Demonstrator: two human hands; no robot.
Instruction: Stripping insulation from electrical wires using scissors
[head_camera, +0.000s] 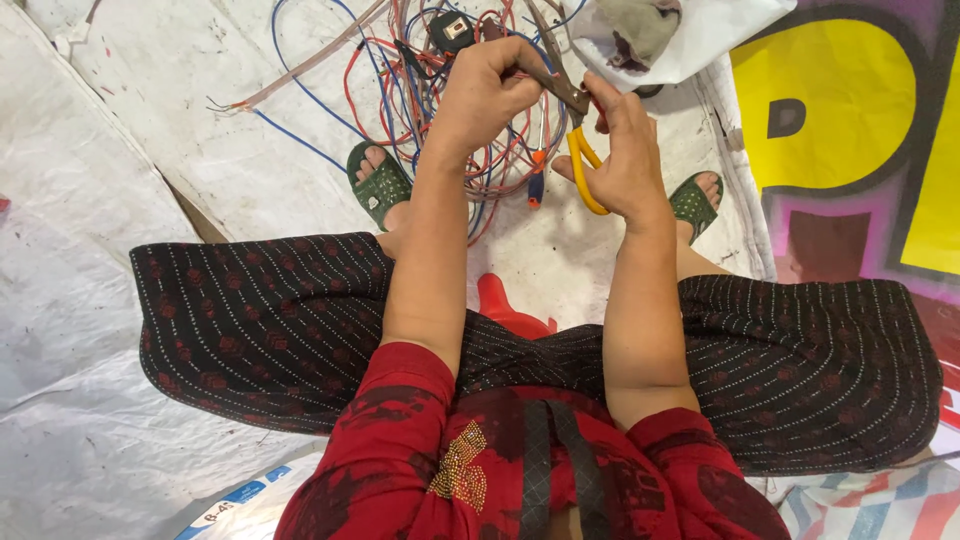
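So we're sitting low with both forearms stretched out over our knees, elbows tucked near the dark patterned skirt (250, 330), and both hands meet up front above the floor. Our left hand (487, 88) is curled into a loose fist, fingers pinched down on a wire right where it meets the blades; we can't tell exactly which strand it is in that mess. Our right hand (622, 150) is wrapped around the yellow-handled scissors (580, 150), fingers through the loop, handles drawn in fairly close, with the dark blades pointing up and left toward the left hand. The two hands sit just beside each other, nearly touching at the scissors' pivot. The tangle of wires (420, 90), red, blue and white, lies on the floor directly under and beyond the left hand, spreading out to the left with a long blue strand trailing off. A small screwdriver with an orange and blue handle (537, 175) lies just below the hands, between our feet in green sandals (378, 190). Room-wise, the white sheet (120, 180) on the left is wide open, while on the right a yellow and purple banner (850, 120) edges in close, and a white plastic bag (690, 40) sits just above the right hand.
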